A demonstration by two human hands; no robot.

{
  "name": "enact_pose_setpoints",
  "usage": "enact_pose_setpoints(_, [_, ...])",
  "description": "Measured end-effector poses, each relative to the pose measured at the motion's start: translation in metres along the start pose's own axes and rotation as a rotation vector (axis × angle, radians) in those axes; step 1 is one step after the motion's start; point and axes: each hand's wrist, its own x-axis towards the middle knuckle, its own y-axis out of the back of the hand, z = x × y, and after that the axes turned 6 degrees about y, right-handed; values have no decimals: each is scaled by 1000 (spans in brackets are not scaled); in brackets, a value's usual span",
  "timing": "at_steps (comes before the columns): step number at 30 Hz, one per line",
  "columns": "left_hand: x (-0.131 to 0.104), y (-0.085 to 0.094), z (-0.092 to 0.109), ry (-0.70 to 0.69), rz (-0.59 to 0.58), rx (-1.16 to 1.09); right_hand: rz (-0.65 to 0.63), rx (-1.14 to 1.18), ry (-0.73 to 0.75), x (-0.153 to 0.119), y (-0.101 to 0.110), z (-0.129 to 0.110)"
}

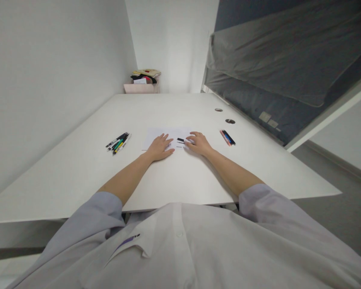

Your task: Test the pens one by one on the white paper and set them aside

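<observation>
A small black pen part [180, 139] lies on a white sheet of paper [174, 133] in the middle of the white surface [78, 168], between the person's two hands. The right hand [199, 143] rests just beside it, its fingers [190, 141] curled loosely and touching the part's near end; whether they grip it cannot be told. The left hand [160, 147] lies flat on the paper, fingers spread and holding nothing. A tiny dark piece [179, 147] sits on the surface between the hands. A bunch of pens [118, 142] lies well to the left, and a smaller group of pens [228, 137] to the right.
</observation>
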Motion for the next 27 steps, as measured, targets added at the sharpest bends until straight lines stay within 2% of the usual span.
enact_pose_setpoints(5, [-2,-2,11,-106,-69,6,-25,-19,92,-2,-4,-10])
enact_pose_setpoints(10, [-3,-2,11,-106,-92,31,-43,-32,108,-2,-7,-12])
enact_pose_setpoints(20, [2,-1,13,-119,-62,61,28,7,136,2,-10,-8])
enact_pose_setpoints(23, [4,-4,11,-129,-22,64,60,17,143,3,-12,-7])
enact_pose_setpoints(27, [4,-7,6,-146,102,53,104,33,144,4,-15,-3])
